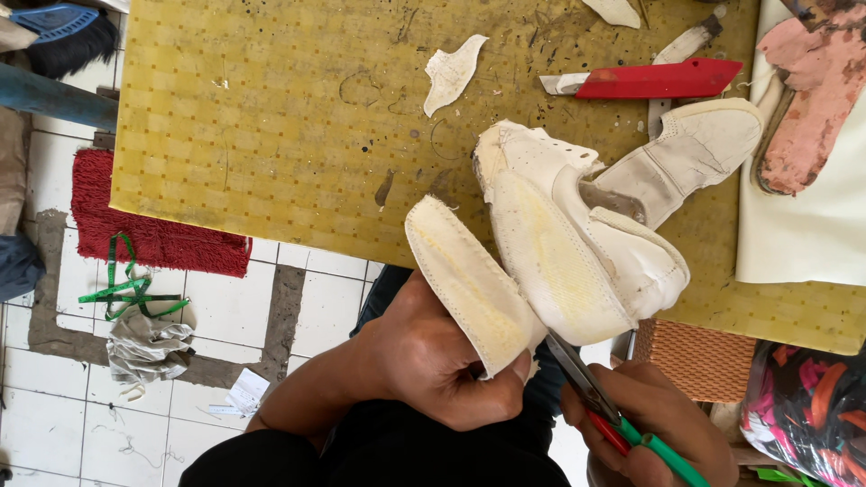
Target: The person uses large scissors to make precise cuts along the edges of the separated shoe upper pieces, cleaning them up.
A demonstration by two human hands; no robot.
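Both hands are working over a yellow table (271, 117): the left hand (433, 361) is pinching a peeled white sole strip (465, 280), the right hand (654, 424) is gripping green-and-red pliers (600, 397). White shoe upper (577, 234) is overhanging the table edge, below a red cutter (658, 79).

Shoe-repair workshop: scarred yellow workbench (271, 135), dismantled shoe (577, 225).

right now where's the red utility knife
In the head view the red utility knife lies at the upper right of the yellow mat, just above the white shoe upper and beside a white scrap.
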